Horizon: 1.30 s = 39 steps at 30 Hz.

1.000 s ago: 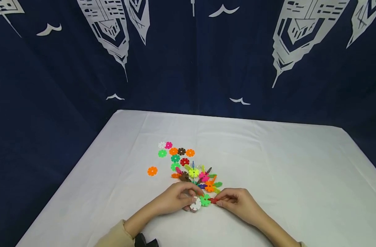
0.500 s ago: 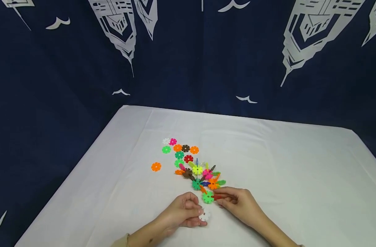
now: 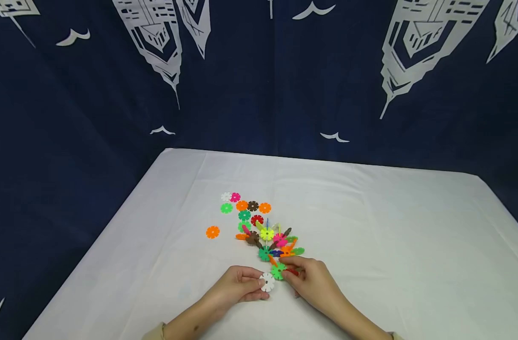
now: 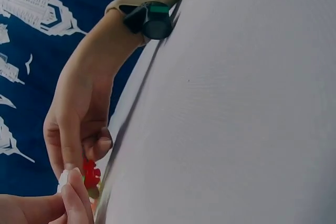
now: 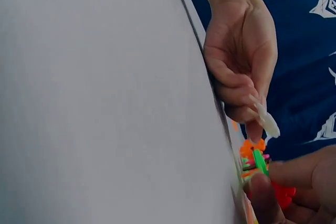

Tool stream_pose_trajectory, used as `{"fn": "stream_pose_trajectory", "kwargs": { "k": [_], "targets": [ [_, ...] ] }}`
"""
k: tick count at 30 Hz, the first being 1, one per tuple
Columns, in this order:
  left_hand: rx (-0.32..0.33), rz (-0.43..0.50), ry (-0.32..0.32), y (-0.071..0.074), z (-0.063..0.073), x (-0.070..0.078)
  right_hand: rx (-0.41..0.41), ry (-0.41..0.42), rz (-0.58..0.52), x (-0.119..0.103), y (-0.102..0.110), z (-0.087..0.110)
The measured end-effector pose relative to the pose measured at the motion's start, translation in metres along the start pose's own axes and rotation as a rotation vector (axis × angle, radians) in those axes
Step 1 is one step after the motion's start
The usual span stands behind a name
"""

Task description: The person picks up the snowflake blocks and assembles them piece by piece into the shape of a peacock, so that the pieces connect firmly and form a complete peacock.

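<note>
In the head view my left hand [image 3: 237,285] pinches a white notched plastic disc [image 3: 267,282] between thumb and fingers. My right hand [image 3: 314,281] pinches the right edge of a light green disc [image 3: 278,271]. A red disc [image 5: 285,195] joined to that green one is partly hidden behind the right fingers. The white disc stands close beside the green disc, their edges nearly overlapping in the head view. An orange disc [image 3: 272,260] links the green one to a teal disc [image 3: 265,253], part of a larger joined cluster with yellow, pink, brown and blue discs.
Several loose discs lie beyond the cluster, among them a dark brown one [image 3: 252,206] and a dark red one [image 3: 257,220]. A single orange disc [image 3: 212,232] lies apart to the left. A white cloth [image 3: 391,236] covers the table, with a dark blue printed curtain [image 3: 242,94] behind.
My left hand drew the white disc back from the green one, then brought it up beside it again. My right fingers shifted from the red disc to the green disc's edge.
</note>
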<state>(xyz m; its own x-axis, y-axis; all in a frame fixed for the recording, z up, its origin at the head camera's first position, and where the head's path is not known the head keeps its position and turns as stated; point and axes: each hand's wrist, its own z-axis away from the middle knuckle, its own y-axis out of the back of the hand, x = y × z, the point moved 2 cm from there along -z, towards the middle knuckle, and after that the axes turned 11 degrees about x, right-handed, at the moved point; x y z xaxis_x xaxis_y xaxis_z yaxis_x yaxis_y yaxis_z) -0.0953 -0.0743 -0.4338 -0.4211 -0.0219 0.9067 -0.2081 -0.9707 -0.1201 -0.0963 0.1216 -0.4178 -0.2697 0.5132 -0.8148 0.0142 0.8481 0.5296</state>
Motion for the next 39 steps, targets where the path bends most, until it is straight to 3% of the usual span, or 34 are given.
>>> {"fn": "stream_pose_trajectory", "kwargs": {
  "k": [5,9,13,18,22,28,39],
  "targets": [
    [0.0,0.053,0.042,-0.003,0.009,-0.005,-0.009,-0.078,-0.115,-0.004,-0.007,-0.001],
    [-0.002,0.23,0.1,-0.019,0.015,-0.012,-0.035,-0.204,-0.28,-0.007,-0.006,-0.002],
    [0.043,0.362,0.095,-0.032,0.017,-0.014,-0.075,-0.303,-0.413,-0.006,-0.006,-0.001],
    [0.101,0.362,0.091,-0.031,0.014,-0.013,-0.077,-0.342,-0.458,-0.003,-0.008,0.0],
    [0.102,0.351,0.105,-0.031,0.009,-0.012,-0.064,-0.367,-0.474,0.0,-0.008,0.0],
    [0.085,0.407,0.096,-0.037,0.007,-0.011,-0.04,-0.408,-0.482,0.002,-0.008,0.0],
    [0.065,0.486,0.106,-0.034,0.007,-0.011,-0.154,-0.401,-0.617,0.004,-0.009,0.003]
  ]
}}
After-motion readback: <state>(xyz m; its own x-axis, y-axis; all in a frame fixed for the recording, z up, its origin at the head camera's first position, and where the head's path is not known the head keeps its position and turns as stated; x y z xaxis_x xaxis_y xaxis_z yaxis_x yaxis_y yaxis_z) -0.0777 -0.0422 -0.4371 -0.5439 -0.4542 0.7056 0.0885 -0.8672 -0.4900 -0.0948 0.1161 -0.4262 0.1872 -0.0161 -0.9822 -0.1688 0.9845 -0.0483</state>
